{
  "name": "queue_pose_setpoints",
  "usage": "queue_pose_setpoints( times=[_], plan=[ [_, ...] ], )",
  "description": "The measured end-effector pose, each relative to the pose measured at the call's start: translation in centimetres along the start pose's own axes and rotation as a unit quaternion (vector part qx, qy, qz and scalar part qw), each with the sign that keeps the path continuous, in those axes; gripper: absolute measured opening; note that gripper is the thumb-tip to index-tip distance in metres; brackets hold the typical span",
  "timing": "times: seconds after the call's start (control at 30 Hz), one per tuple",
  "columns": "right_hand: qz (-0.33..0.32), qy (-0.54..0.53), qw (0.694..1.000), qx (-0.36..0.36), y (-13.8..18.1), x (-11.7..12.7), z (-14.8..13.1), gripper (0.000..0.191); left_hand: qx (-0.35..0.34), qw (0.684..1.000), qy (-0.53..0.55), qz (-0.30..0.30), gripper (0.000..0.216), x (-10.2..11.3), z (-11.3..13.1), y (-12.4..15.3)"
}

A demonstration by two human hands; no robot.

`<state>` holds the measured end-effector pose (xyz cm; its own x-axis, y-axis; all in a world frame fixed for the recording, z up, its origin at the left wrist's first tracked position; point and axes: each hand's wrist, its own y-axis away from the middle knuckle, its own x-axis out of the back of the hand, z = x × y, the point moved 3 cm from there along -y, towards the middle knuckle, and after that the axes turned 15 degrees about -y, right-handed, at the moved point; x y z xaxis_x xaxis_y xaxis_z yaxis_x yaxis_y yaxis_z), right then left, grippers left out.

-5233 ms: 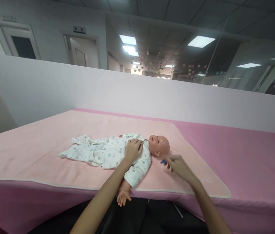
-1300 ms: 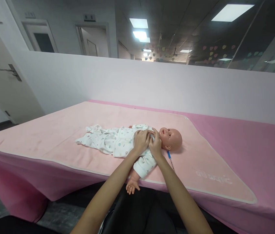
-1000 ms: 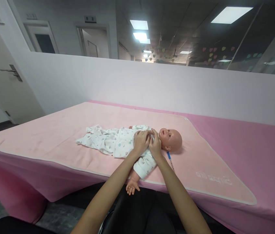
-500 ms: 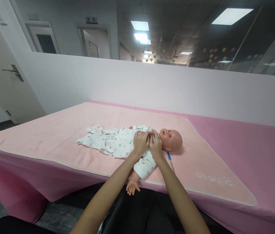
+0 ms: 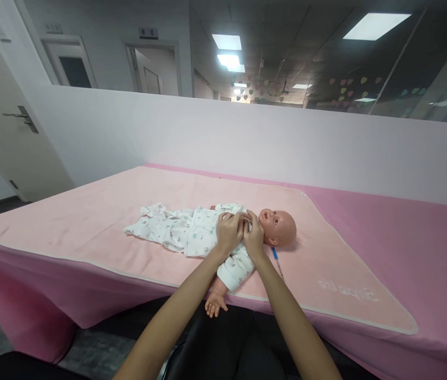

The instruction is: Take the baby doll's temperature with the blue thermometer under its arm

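A baby doll (image 5: 282, 227) lies on its back, its bald head to the right and one bare hand reaching past the near table edge. It wears a white printed shirt (image 5: 199, 232) and matching trousers (image 5: 168, 227). At the upper chest, just below the doll's chin, my left hand (image 5: 230, 232) and my right hand (image 5: 252, 235) meet with bent fingers. Both are closed on the shirt near its collar; the exact spot between the fingertips is hidden. Beside the doll's neck, close to my right wrist, lies a thin stick with a blue end (image 5: 275, 254).
A peach mat (image 5: 346, 264) is spread over a pink tablecloth (image 5: 406, 243), which hangs down at the front. Behind the table stands a white half wall (image 5: 227, 137) with glass above. At the left is a door with a metal handle (image 5: 23, 119).
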<state>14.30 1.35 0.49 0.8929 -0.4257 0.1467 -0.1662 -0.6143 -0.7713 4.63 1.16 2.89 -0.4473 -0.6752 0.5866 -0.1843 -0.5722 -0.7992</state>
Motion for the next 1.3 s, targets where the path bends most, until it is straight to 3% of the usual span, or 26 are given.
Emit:
queue_pose_setpoints(
  times=[0.27, 0.47, 0.67, 0.87, 0.97, 1.13, 1.3],
  plan=[
    [0.017, 0.0, 1.0, 0.005, 0.1, -0.4, 1.2, 0.036, 0.02, 1.0, 0.009, 0.002, 0.017, 0.1, 0.0, 0.0],
    [0.051, -0.021, 0.998, 0.013, 0.2, -0.2, 0.6, 0.032, 0.037, 0.999, 0.025, 0.011, 0.016, 0.4, -0.1, -0.1],
    [0.071, -0.048, 0.995, 0.052, 0.2, 0.2, -0.7, 0.028, 0.08, 0.993, 0.048, 0.073, 0.018, 1.1, -1.0, -0.3],
    [0.067, -0.047, 0.994, 0.066, 0.3, 0.5, -1.1, 0.026, 0.142, 0.981, 0.017, 0.132, 0.02, 2.0, -3.4, -0.1],
    [0.063, -0.021, 0.995, 0.079, 0.4, 0.4, -1.1, 0.028, 0.13, 0.986, -0.014, 0.099, 0.02, 2.2, -4.1, 0.3],
    [0.068, -0.003, 0.992, 0.104, 0.4, 0.5, -1.3, 0.029, 0.038, 0.998, -0.04, -0.003, 0.014, 2.1, -3.4, 1.0],
    [0.057, 0.006, 0.992, 0.11, 0.2, 0.6, -1.6, 0.031, 0.021, 0.999, -0.035, -0.018, 0.009, 2.1, -2.8, 1.2]
  ],
)
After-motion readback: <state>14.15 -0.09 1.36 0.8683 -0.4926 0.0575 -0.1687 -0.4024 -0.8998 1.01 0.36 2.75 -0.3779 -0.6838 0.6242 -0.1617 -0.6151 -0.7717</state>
